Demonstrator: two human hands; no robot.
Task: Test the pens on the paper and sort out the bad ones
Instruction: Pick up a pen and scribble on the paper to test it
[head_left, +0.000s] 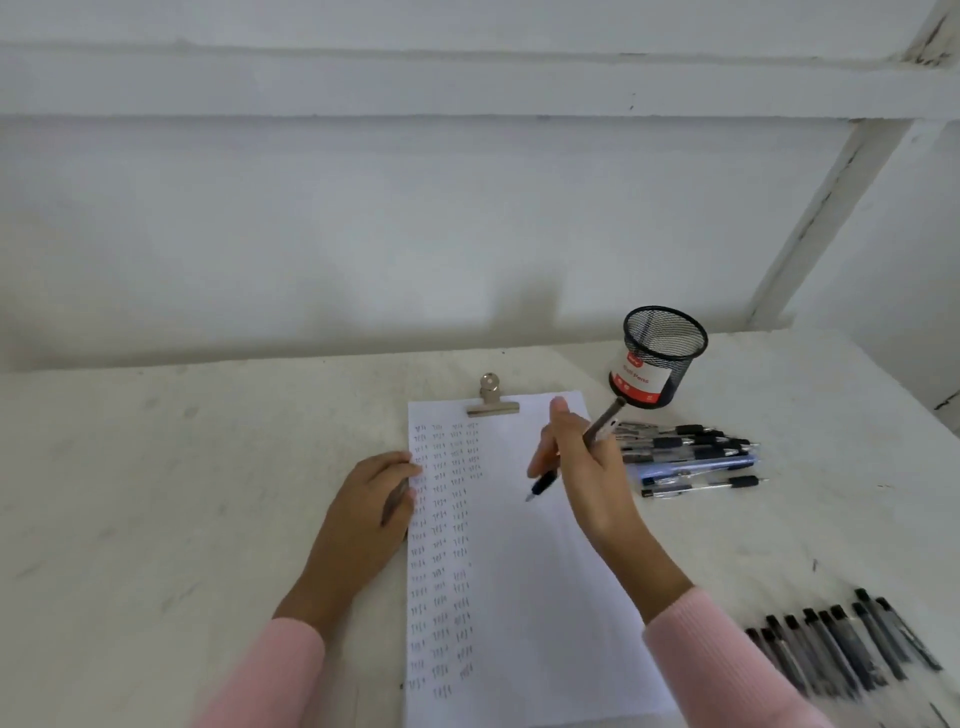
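Observation:
A white sheet of paper (519, 571) lies under a metal clip (491, 402), its left part filled with columns of small pen marks. My right hand (582, 478) grips a black pen (544, 484) above the paper's upper right, tip pointing down-left and a little off the sheet. My left hand (374, 499) rests on the paper's left edge, and a dark pen (393, 504) shows under its fingers. A pile of pens (685, 452) lies to the right of the paper. A row of several pens (847, 649) lies at the lower right.
A black mesh pen cup (657, 358) with a red and white label stands behind the pile, with no pens showing in it. A blue flat pack (691, 470) lies under the pile. The white table (182, 467) meets a white wall behind.

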